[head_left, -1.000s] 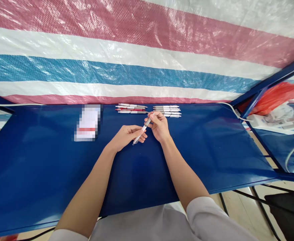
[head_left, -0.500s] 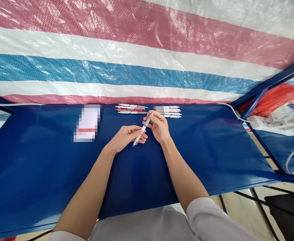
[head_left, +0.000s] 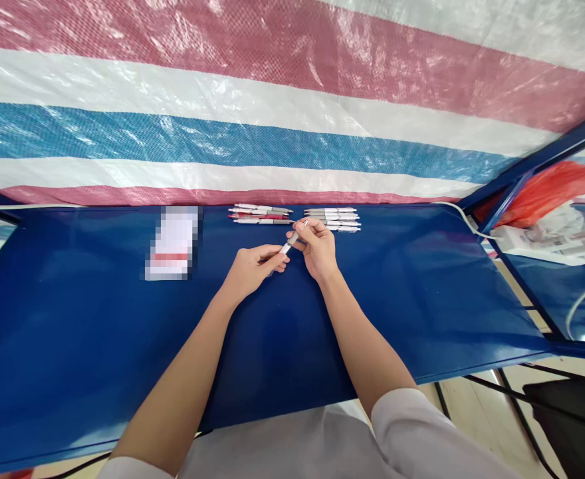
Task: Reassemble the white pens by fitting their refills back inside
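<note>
Between my two hands is a white pen [head_left: 286, 248] with a grey grip, tilted with its tip up to the right. My left hand [head_left: 252, 269] is closed round the lower white barrel and hides its rear end. The fingers of my right hand [head_left: 318, 251] pinch the grey grip near the tip. Just beyond my hands lie two groups of pens. The left group [head_left: 260, 210] holds several white and grey pens and a red one. In the right group [head_left: 331, 213] several white and grey pens lie side by side.
A blue table [head_left: 397, 299] extends under my arms. To the left lies a pixelated white item [head_left: 173, 233] with a red band. A striped plastic sheet [head_left: 252, 146] hangs behind. At the right are a blue frame post, a red bag [head_left: 554, 193] and a white cable.
My left hand has slid up the pen, covering the clear rear end that showed before. The pen lies at a slightly lower slant. My right hand keeps its pinch near the tip.
</note>
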### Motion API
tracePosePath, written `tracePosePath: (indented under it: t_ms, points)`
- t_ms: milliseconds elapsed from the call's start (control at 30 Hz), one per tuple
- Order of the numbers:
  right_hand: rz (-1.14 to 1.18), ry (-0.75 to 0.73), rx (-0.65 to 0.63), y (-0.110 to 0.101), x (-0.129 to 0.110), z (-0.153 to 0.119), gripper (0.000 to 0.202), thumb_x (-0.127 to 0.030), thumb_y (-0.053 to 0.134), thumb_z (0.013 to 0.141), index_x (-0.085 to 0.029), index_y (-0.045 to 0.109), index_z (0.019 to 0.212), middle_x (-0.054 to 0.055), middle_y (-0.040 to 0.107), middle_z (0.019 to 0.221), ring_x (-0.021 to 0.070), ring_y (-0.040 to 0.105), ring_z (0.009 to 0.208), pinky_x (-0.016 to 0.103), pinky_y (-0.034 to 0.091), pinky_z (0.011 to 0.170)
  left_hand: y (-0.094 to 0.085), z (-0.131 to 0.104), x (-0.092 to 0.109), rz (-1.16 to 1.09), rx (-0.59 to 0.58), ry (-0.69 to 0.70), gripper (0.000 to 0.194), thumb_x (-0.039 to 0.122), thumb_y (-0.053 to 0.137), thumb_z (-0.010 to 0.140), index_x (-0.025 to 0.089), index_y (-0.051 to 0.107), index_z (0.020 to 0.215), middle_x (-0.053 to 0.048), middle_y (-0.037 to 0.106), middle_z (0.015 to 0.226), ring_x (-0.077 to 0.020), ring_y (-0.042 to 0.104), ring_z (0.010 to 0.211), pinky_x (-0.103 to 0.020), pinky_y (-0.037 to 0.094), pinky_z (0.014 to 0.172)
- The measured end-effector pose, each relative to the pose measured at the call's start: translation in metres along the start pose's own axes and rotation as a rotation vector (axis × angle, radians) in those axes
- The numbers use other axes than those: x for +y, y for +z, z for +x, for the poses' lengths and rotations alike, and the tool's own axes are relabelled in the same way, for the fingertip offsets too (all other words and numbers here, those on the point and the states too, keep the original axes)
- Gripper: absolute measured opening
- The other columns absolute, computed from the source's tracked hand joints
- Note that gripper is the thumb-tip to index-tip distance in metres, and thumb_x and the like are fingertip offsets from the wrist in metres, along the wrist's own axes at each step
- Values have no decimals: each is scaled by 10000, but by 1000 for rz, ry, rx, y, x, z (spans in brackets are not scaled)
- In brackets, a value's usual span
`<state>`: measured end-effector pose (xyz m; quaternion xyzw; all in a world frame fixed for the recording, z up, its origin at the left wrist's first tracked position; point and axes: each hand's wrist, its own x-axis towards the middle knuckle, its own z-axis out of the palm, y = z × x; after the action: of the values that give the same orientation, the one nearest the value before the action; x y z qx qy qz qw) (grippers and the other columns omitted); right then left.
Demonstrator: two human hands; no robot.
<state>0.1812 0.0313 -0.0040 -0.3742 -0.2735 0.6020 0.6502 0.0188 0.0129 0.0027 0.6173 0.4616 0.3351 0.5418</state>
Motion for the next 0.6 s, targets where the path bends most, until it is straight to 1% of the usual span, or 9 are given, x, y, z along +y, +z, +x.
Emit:
tracePosePath:
  t_ms: [67,100,200,300,400,500,600]
  points:
    - [18,-10,3,1,0,0,299,-338,870,600,-216,633,734,-60,702,715,111,708,645,197,592,573,1,0,-1,2,8,-5,393,487,700,815,164,733,1037,-65,770,917,-202,734,755,-362,602,813]
    - [25,-9,-4,1,-1,0,296,-334,869,603,-217,630,733,-63,700,710,107,704,637,192,590,567,1,0,0,-28,-6,-16,398,486,706,811,162,732,1040,-67,770,915,-202,734,753,-363,606,808]
    - [40,11,-54,0,-3,-2,275,-340,856,626,-224,649,767,-56,715,736,101,700,644,184,589,566,-1,-1,4,-166,-76,-82,425,491,739,785,153,732,1043,-79,770,895,-209,735,746,-375,617,787]
    - [54,39,-127,-2,-5,-3,245,-330,831,662,-233,680,829,-42,736,806,114,717,711,188,599,584,-3,-3,7,-298,-120,-152,428,486,761,773,150,739,1037,-93,770,881,-209,732,735,-383,623,774]
    - [72,49,-149,-3,-5,-3,244,-309,834,652,-231,686,830,-46,731,812,119,724,728,196,613,609,-5,-4,8,-390,-161,-196,405,469,774,769,148,749,1017,-101,769,883,-204,730,749,-380,621,785]
    - [95,35,-131,-3,-3,-3,257,-304,853,622,-229,667,782,-62,713,786,106,717,689,185,610,582,-7,-5,8,-422,-209,-213,400,459,778,771,152,752,1025,-104,770,897,-205,730,782,-382,614,813]
    - [105,24,-123,-3,-2,-2,274,-302,864,604,-229,646,753,-74,695,760,94,703,653,169,593,532,-8,-5,10,-379,-221,-185,368,449,761,790,166,752,1025,-87,769,893,-196,728,793,-357,611,801]
